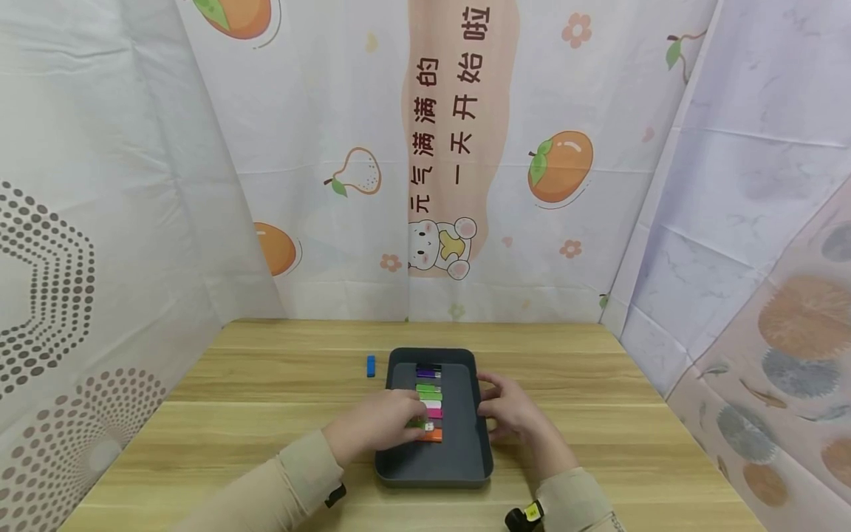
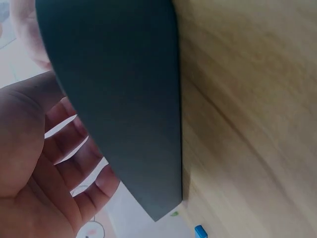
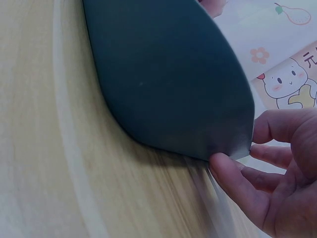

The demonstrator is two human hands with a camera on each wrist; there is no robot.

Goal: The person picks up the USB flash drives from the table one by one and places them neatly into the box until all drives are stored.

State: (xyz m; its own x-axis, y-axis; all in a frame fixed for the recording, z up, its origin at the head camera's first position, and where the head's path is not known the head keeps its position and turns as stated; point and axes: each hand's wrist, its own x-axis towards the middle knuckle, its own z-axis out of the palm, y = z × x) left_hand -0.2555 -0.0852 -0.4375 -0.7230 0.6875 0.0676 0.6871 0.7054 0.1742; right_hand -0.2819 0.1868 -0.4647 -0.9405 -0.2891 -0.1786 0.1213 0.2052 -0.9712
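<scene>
A dark grey tray stands on the wooden table. A column of colourful USB sticks lies inside, among them a purple stick, a pink stick and an orange stick. My left hand reaches over the tray's left wall and pinches a green USB stick, its metal plug sticking out past the fingertips. Spread fingers of my right hand rest against the tray's right wall; in the right wrist view the thumb touches the outer wall.
A blue USB stick lies on the table, left of the tray's far end. Printed curtains hang behind and on both sides of the table.
</scene>
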